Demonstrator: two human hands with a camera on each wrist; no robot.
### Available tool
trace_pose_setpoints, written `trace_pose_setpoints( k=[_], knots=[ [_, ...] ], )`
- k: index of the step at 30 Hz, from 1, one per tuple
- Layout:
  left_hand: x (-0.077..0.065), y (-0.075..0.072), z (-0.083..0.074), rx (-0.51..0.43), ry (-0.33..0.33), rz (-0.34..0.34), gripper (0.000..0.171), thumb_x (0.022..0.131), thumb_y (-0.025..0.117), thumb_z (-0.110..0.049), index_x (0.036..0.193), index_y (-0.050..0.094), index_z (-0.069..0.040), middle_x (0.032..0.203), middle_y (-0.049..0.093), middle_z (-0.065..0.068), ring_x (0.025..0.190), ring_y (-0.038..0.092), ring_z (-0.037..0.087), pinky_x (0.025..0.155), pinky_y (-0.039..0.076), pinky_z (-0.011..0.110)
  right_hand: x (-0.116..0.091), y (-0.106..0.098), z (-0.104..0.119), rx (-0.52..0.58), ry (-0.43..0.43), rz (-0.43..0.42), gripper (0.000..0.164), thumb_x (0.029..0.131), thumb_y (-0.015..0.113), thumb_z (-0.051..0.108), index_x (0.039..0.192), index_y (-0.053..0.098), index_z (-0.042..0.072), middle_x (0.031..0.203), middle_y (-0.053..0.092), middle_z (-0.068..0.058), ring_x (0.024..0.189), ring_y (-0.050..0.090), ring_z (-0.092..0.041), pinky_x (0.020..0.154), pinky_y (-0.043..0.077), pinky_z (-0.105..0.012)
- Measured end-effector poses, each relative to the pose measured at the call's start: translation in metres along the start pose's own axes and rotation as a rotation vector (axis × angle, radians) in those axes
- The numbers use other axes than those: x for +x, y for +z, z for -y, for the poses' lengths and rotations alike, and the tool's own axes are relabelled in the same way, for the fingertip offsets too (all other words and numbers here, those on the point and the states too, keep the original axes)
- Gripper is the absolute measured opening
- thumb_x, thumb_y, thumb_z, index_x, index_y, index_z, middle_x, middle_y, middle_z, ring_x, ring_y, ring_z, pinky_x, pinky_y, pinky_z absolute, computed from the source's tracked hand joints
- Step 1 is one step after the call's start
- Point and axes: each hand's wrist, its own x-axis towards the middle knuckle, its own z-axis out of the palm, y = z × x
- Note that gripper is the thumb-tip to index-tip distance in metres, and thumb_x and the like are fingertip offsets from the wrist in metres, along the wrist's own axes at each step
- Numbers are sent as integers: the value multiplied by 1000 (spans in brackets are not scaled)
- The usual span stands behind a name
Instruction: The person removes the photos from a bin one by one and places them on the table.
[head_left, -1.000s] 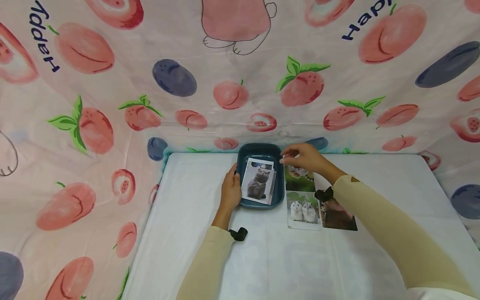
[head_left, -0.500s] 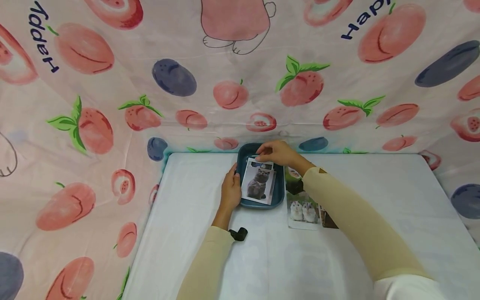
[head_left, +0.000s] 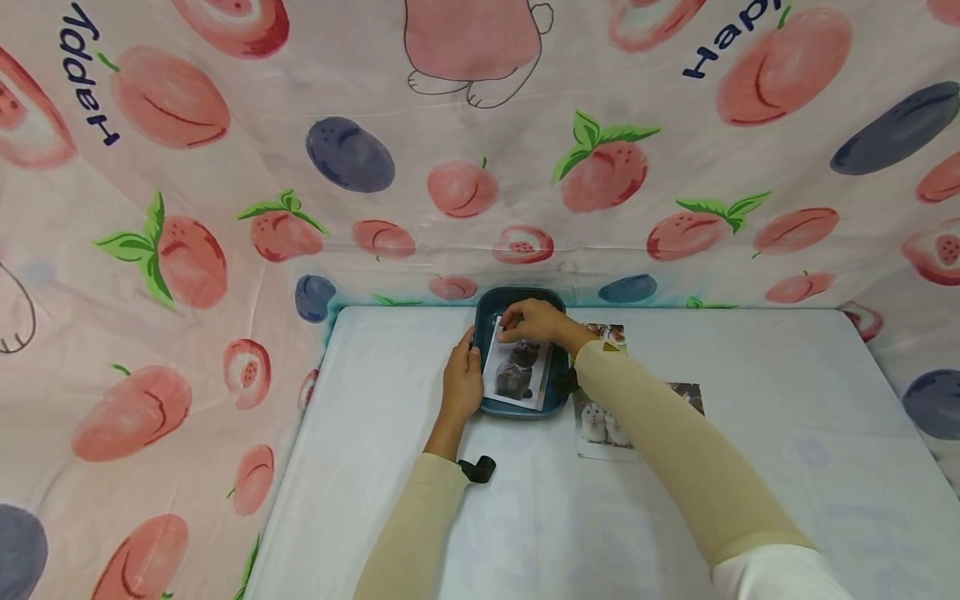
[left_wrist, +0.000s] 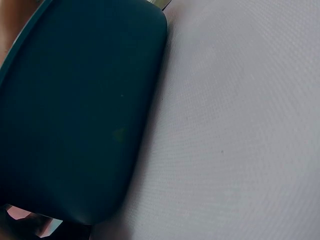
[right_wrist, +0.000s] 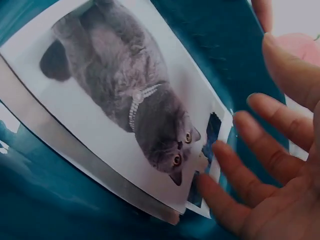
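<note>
A dark teal tray (head_left: 558, 367) stands at the table's back edge. My left hand (head_left: 462, 383) grips its left side; the left wrist view shows the outer wall of the tray (left_wrist: 85, 110) close up. Inside lie several overlapping photo cards, topped by a grey cat photo (head_left: 516, 373). My right hand (head_left: 534, 322) is over the far end of these cards, hiding part of them. In the right wrist view the right hand (right_wrist: 277, 165) has loosely spread fingers, with the fingertips beside the end of the cat photo (right_wrist: 135, 95). It holds nothing that I can see.
Right of the tray, more photo cards lie on the white table (head_left: 787, 467): one with two small white animals (head_left: 594, 422), others partly hidden by the right sleeve (head_left: 675, 442). A fruit-patterned cloth (head_left: 450, 225) hangs behind the table.
My right hand has moved left from the tray's right rim to over the cards, then slightly down toward the cat photo. The left hand and tray have stayed in place.
</note>
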Motion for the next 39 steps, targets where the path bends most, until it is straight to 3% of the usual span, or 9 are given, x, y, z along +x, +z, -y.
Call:
trace_pose_setpoints(
  k=[9, 13, 19, 27, 39],
  knots=[
    [-1, -1, -1, 4, 4, -5, 47, 111, 38, -19, 158, 39, -13, 153, 49, 17, 143, 46, 32, 119, 35, 53, 1, 8, -2, -30, 46, 25, 44, 93, 75, 36, 124, 70, 5, 113, 73, -11, 98, 66, -22, 88, 55, -36],
    [-1, -2, -2, 3, 4, -6, 47, 111, 38, -18, 158, 39, -12, 155, 47, 17, 145, 43, 32, 121, 33, 52, 3, 11, -5, -17, 45, 7, 35, 93, 76, 30, 119, 74, 7, 109, 76, -9, 98, 69, -21, 89, 56, -38],
    [-1, -1, -3, 10, 2, -7, 47, 112, 37, -18, 158, 39, -12, 154, 48, 18, 144, 44, 32, 120, 34, 52, 3, 8, -5, -16, -2, 4, 19, 90, 77, 19, 106, 79, 10, 97, 79, -4, 88, 70, -16, 84, 56, -35],
    [-1, -1, -1, 18, 10, -7, 47, 111, 37, -18, 158, 39, -12, 153, 49, 18, 143, 45, 33, 120, 35, 53, -1, 5, -3, 6, 8, 4, 22, 85, 83, 19, 104, 79, 8, 93, 78, -3, 85, 69, -15, 78, 54, -30],
    [-1, -1, -1, 19, 15, -10, 47, 111, 37, -18, 158, 39, -9, 152, 49, 19, 142, 46, 35, 119, 35, 55, -4, 1, -4, 52, 11, -23, 15, 87, 82, 19, 99, 79, 10, 91, 79, -4, 76, 67, -15, 67, 53, -27]
  ],
)
